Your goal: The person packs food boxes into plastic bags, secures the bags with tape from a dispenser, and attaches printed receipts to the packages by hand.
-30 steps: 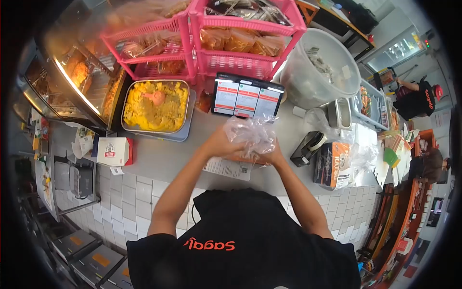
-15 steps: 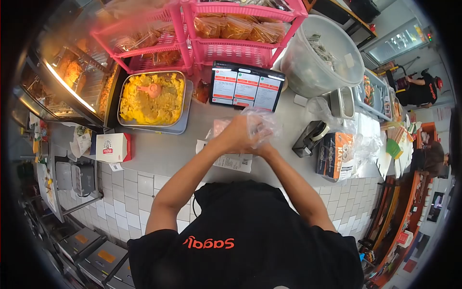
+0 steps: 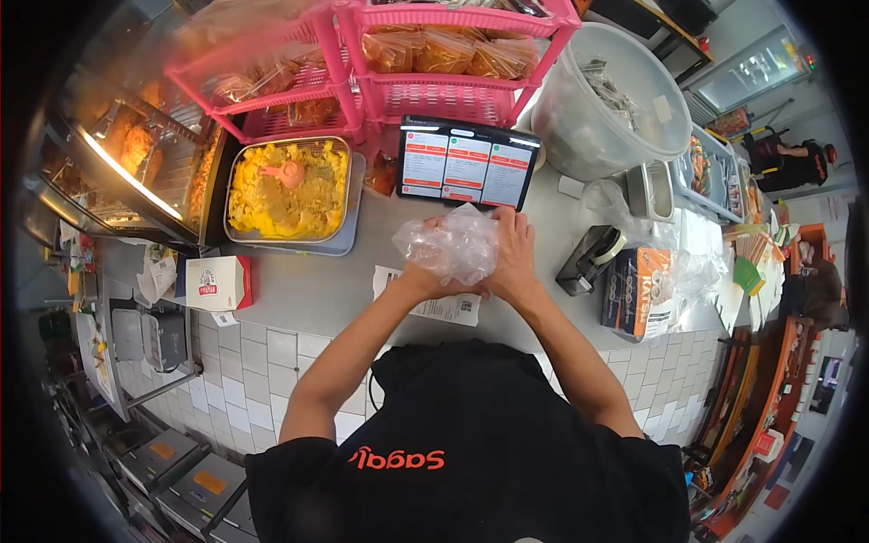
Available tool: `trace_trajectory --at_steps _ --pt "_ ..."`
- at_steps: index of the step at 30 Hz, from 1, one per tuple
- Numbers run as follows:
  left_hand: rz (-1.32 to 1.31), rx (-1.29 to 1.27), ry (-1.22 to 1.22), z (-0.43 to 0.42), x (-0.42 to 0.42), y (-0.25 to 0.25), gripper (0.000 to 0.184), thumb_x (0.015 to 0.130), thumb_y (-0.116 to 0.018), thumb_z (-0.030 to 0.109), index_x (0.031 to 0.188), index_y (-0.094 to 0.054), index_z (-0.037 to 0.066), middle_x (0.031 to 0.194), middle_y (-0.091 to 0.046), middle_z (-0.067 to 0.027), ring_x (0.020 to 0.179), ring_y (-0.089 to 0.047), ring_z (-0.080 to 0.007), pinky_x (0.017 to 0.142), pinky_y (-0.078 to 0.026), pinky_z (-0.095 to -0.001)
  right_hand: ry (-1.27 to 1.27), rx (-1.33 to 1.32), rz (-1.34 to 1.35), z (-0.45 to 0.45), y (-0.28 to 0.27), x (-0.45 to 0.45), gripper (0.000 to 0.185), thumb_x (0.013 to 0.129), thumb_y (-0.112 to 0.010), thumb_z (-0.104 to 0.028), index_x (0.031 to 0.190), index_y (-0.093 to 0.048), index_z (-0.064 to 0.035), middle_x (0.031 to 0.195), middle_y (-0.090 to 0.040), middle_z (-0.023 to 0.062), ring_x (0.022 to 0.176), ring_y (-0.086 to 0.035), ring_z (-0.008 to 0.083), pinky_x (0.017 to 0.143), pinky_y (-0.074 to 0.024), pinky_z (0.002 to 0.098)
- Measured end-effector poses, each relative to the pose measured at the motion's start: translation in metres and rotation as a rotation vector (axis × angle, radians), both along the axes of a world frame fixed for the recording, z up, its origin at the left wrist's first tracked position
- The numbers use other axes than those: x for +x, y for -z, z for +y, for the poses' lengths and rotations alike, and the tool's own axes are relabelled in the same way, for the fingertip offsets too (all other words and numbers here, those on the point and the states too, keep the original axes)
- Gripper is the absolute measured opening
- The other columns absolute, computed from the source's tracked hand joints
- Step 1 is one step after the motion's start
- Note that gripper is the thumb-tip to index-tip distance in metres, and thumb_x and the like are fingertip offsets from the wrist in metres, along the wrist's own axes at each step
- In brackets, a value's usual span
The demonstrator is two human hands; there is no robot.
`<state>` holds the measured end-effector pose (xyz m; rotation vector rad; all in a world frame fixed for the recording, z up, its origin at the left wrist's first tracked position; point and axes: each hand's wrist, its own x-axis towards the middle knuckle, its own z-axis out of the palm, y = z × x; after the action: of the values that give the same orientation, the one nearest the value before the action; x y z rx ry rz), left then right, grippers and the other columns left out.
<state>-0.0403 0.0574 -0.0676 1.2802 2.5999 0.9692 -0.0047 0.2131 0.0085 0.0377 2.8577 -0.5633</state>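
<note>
Leftward, since half a second ago, the crinkled clear plastic bag (image 3: 453,246) has shifted, so that it now drapes over much of my left hand (image 3: 424,278) instead of bunching by the right. It sits between my two hands, over the surface (image 3: 312,294), near its front edge and in front of the order tablet (image 3: 466,165). The film looks very light, limp and rather slippery, and thin enough to tear; I judge a gathered fold or the open edge the best place to take hold, with soft fingertips rather than a hard pinch. What it may contain I can't make out. Film covers the left fingers, so I can't tell whether they are closed; the right hand (image 3: 514,258) lies along the bag's right side, fingers reaching forward, and whether it pinches anything is unclear. Different too: the pinkish patch that showed beyond my left knuckles is out of sight, and my right fingers, hidden then, are exposed. The printed receipt (image 3: 444,309) keeps its place at the front edge, the tape dispenser (image 3: 587,262) to the right.
</note>
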Motion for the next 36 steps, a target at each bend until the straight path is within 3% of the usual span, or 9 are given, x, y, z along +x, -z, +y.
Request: trace_trajectory --at_steps 10,13,15,18,20,24,31,35,36 --pt "0.053 -0.067 -0.146 0.01 0.003 0.007 0.062 0.069 -0.076 0.045 0.123 -0.06 0.017 0.125 -0.058 -0.0111 0.114 -0.052 -0.0334 0.095 -0.039 -0.05 0.023 -0.933 0.02 0.011 0.039 0.024 0.059 0.078 -0.071 -0.026 0.13 -0.054 -0.0049 0.132 -0.05 0.0229 0.124 -0.047 0.0406 0.104 -0.0397 0.043" --pt "0.22 -0.043 -0.15 0.014 0.0 0.028 0.062 0.071 -0.073 0.044 0.126 -0.06 0.018 0.124 -0.058 -0.0119 0.112 -0.053 -0.0323 0.092 -0.039 -0.05 0.061 -0.837 0.169 0.001 0.023 0.034 0.05 0.075 -0.071 -0.019 0.119 -0.057 0.0002 0.119 -0.058 0.0223 0.112 -0.055 0.038 0.1 -0.0398 0.0447" --pt "0.251 -0.036 -0.137 0.018 -0.006 0.053 0.057 0.073 -0.072 0.035 0.126 -0.059 0.018 0.121 -0.058 -0.0128 0.098 -0.059 -0.0301 0.08 -0.044 -0.0465 -0.192 -0.183 -0.021 -0.002 0.019 0.036 0.052 0.078 -0.071 -0.022 0.122 -0.053 0.0001 0.12 -0.056 0.0213 0.114 -0.053 0.0378 0.101 -0.0383 0.0456" --pt "0.323 0.15 -0.228 0.029 -0.001 0.021 0.048 0.076 -0.069 0.026 0.123 -0.062 0.019 0.109 -0.061 -0.0092 0.085 -0.061 -0.0267 0.073 -0.046 -0.0438 -0.073 0.109 0.215 -0.016 0.006 0.048 0.05 0.079 -0.072 -0.025 0.119 -0.055 -0.0015 0.117 -0.056 0.0201 0.116 -0.052 0.0375 0.101 -0.0386 0.0457" --pt "0.479 0.131 -0.079 0.026 -0.008 0.048 0.047 0.075 -0.069 0.028 0.121 -0.064 0.02 0.103 -0.062 -0.0059 0.084 -0.06 -0.0252 0.074 -0.046 -0.0438 -0.011 -0.279 0.187 -0.01 0.007 0.05 0.049 0.079 -0.074 -0.024 0.119 -0.056 -0.001 0.117 -0.055 0.02 0.116 -0.052 0.0371 0.1 -0.0393 0.045" --pt "0.119 0.085 -0.169 0.02 -0.003 0.038 0.049 0.072 -0.072 0.034 0.118 -0.065 0.022 0.109 -0.064 -0.0048 0.089 -0.06 -0.0249 0.075 -0.046 -0.0426 0.083 -0.806 0.277 -0.004 0.029 0.06 0.055 0.078 -0.077 -0.016 0.124 -0.052 0.0 0.119 -0.054 0.0208 0.116 -0.052 0.0362 0.097 -0.0428 0.0425" --pt "-0.069 0.174 -0.274 0.025 -0.002 0.03 0.049 0.074 -0.07 0.042 0.112 -0.065 0.011 0.103 -0.068 -0.0092 0.083 -0.065 -0.0336 0.072 -0.05 -0.0457 0.096 -0.683 0.326 0.021 0.033 0.12 0.061 0.082 -0.072 -0.02 0.135 -0.044 -0.0069 0.134 -0.045 0.0224 0.121 -0.049 0.0405 0.103 -0.0406 0.043" --pt "-0.209 0.129 -0.375 0.038 -0.018 -0.003 0.046 0.085 -0.063 0.039 0.118 -0.062 0.008 0.103 -0.07 -0.0127 0.082 -0.068 -0.0347 0.075 -0.051 -0.0472 -0.229 -0.147 0.571 0.035 0.019 0.144 0.072 0.079 -0.068 -0.015 0.145 -0.038 -0.019 0.151 -0.03 0.0179 0.136 -0.033 0.0395 0.111 -0.0279 0.0543" --pt "-0.688 0.224 -0.415 0.047 -0.016 -0.032 0.045 0.091 -0.056 0.037 0.125 -0.058 0.009 0.109 -0.068 -0.0155 0.091 -0.067 -0.0328 0.082 -0.05 -0.0452 -0.357 0.163 0.618 0.039 0.012 0.147 0.074 0.08 -0.065 -0.014 0.147 -0.036 -0.0234 0.155 -0.025 0.0157 0.141 -0.026 0.0386 0.112 -0.0229 0.0592"
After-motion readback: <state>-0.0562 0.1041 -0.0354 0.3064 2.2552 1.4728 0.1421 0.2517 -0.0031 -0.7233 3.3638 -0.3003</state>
